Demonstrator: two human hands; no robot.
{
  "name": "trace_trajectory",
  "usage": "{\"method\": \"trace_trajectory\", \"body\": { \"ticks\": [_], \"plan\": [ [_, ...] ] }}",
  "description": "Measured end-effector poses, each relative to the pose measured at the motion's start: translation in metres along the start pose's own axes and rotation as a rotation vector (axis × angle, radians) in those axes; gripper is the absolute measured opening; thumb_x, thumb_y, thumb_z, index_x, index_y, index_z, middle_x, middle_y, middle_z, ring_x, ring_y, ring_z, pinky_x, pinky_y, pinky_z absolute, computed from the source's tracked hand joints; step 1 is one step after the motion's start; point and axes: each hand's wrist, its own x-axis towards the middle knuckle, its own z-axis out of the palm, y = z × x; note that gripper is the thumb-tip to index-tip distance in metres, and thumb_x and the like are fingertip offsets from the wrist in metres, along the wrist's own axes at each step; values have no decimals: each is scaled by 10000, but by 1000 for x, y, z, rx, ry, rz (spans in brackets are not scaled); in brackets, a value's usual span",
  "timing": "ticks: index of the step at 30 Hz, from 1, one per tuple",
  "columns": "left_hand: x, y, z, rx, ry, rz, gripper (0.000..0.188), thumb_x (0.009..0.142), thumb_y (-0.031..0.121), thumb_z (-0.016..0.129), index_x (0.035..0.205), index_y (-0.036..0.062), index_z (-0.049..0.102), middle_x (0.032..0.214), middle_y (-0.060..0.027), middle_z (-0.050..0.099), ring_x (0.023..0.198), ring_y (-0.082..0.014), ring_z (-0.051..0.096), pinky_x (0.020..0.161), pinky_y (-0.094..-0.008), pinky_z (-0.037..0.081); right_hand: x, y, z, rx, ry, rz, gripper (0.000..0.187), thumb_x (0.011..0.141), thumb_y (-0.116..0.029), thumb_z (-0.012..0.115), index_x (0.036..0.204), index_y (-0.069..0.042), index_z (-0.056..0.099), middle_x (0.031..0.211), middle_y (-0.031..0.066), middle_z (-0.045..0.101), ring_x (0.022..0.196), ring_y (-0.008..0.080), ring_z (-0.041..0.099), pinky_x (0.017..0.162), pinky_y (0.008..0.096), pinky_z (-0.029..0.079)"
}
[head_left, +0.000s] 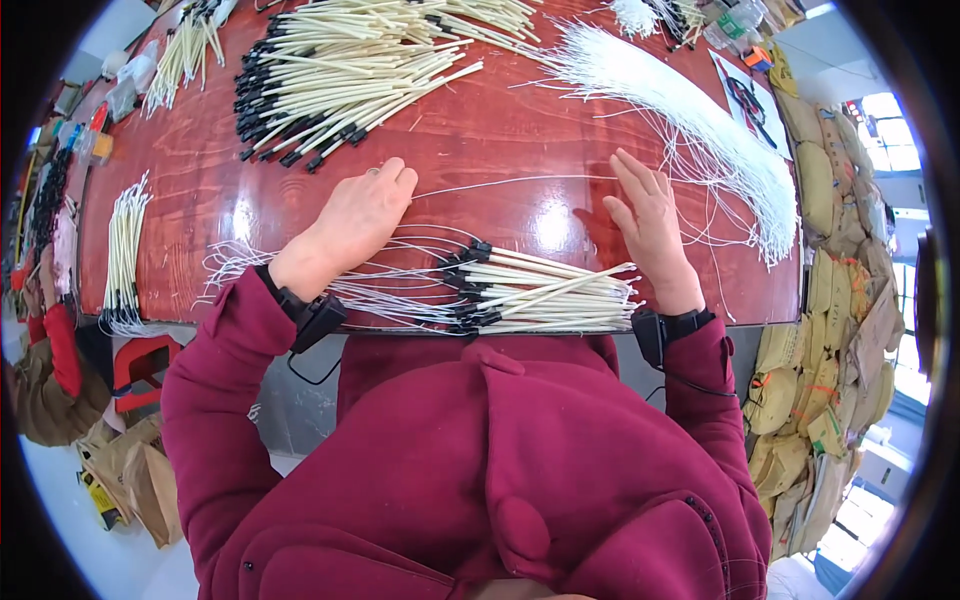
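Note:
A single thin white string [510, 182] stretches across the tabletop between my two hands. One end of it meets the fingertips of my left hand [350, 215], which is closed on it with fingers bent together. My right hand [650, 215] is open, its fingers extended and thumb apart, beside the string's other end. Between my forearms, at the near table edge, lies a bundle of cream-coloured sticks [550, 290] with black end caps. White strings [385, 290] trail from those caps to the left, passing under my left wrist.
A large heap of black-capped cream sticks [350, 75] lies at the back of the red-brown table [480, 130]. Long loose white strings [690, 100] spread along the right. A small stick bundle [125, 250] is at left. Pliers [750, 105] rest far right. Sacks [790, 350] line the right side.

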Motion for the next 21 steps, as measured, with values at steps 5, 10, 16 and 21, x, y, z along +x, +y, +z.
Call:
{"method": "trace_trajectory", "body": {
  "ticks": [5,10,16,21],
  "plan": [
    [-15,-4,-1,-92,51,-51,161,924,92,643,994,34,510,957,-167,570,843,-398,629,676,-485,514,1,-1,14,-67,-150,-96,534,947,-224,640,1415,18,551,1517,149,502,1307,372,473,1124,445,380],
    [-13,-13,0,-342,132,-158,126,916,69,643,968,14,542,848,-151,623,767,-361,643,665,-431,510,-10,3,5,-24,-189,-155,650,932,-357,636,1437,35,517,1545,141,469,1336,363,446,1129,457,371],
    [-15,-25,6,-661,147,-359,73,911,40,625,953,-2,583,740,-104,647,682,-223,632,653,-352,490,-16,3,4,-35,-198,-158,696,947,-429,593,1460,32,496,1574,152,427,1376,363,417,1158,467,344],
    [-13,-26,-2,-663,74,-367,85,895,35,634,957,-4,591,746,-102,636,688,-199,610,651,-348,488,-20,1,12,-116,-172,-147,765,1016,-584,417,1490,14,470,1585,173,413,1405,375,403,1178,468,307]
  ]
}}
